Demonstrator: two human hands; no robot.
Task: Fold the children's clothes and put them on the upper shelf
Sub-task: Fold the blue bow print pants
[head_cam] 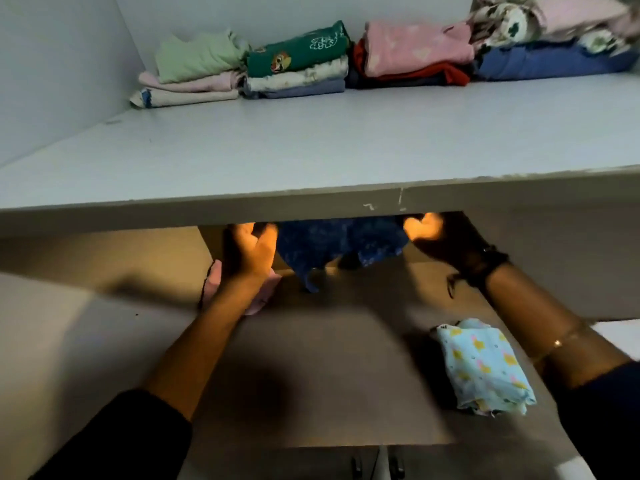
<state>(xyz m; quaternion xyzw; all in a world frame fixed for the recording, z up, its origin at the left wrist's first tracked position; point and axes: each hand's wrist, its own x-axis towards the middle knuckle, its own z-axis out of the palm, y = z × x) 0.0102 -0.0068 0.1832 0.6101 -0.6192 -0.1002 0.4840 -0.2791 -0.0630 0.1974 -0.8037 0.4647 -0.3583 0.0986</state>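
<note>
Caller: Dark sleeves (pixel 114 441) nearest us. The left hand (pixel 247 252) and right hand (pixel 440 242) each pinch a top corner of the dark blue patterned garment (pixel 343 242), which hangs just under the grey upper shelf (pixel 311 202) edge.

Analyst: I'd draw it out from under that lip before folding. There's bare board in front of the folded stacks (pixel 298 60).

A dark blue speckled fabric garment (pixel 339 244) hangs crumpled just under the front edge of the pale grey flat upper shelf (pixel 311 154). The left hand (pixel 247 251) and right hand (pixel 426 230) hold it at either side. A folded light blue cloth with yellow stars (pixel 485 368) lies on the lower board, right of centre. A pink garment (pixel 214 282) lies under the left wrist. Four stacks of folded clothes (pixel 298 60) line the shelf's back, topped pale green, dark green, pink and floral.
</note>
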